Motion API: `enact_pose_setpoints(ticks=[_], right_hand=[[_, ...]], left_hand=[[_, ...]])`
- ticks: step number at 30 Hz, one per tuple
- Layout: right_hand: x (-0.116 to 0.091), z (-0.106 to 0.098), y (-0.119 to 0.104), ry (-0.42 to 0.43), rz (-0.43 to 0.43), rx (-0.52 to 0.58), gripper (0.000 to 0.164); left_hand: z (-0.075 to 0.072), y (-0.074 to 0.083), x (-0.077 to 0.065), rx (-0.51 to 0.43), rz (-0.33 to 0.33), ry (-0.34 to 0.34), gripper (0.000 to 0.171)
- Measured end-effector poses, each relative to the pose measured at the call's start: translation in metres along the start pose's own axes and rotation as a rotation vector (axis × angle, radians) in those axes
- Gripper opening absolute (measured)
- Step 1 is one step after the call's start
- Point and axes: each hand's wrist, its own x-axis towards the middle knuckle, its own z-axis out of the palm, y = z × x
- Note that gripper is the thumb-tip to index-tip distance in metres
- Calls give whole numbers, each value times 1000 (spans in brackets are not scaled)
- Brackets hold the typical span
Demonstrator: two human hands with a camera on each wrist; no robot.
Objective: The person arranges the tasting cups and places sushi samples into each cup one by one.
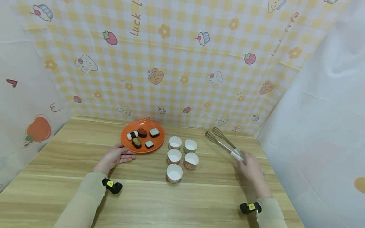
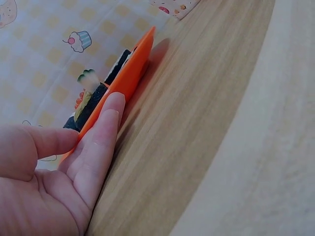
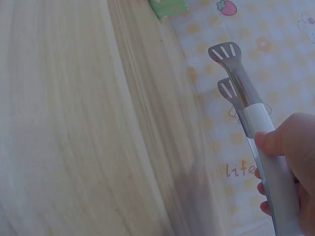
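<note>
Together, the left hand [image 1: 116,155] pinches the rim of an orange plate [image 1: 159,135] of sushi [image 1: 154,132] while the right hand [image 1: 252,166] grips tongs [image 3: 259,120], their slotted tips apart.
The plate sits near a checked backdrop [image 1: 182,57] printed "luck life"; five cups [image 1: 174,157] stand between plate and tongs on the table [image 1: 142,202]. Yellow labels [image 1: 110,183] on the wrist devices [image 1: 116,188] are too small to read.
</note>
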Motion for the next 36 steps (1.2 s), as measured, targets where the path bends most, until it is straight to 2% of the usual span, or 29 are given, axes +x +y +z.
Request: enact_pose_setpoints(ticks=[8, 22, 36], right_hand=[[1, -4, -14, 9, 14, -8, 47], [0, -8, -27, 36, 10, -42, 46], [1, -4, -40, 17, -10, -57, 48]], left_hand=[[1, 1, -1, 3, 3, -1, 47], [1, -1, 1, 5, -2, 21, 44], [2, 0, -1, 13, 4, 32, 46]])
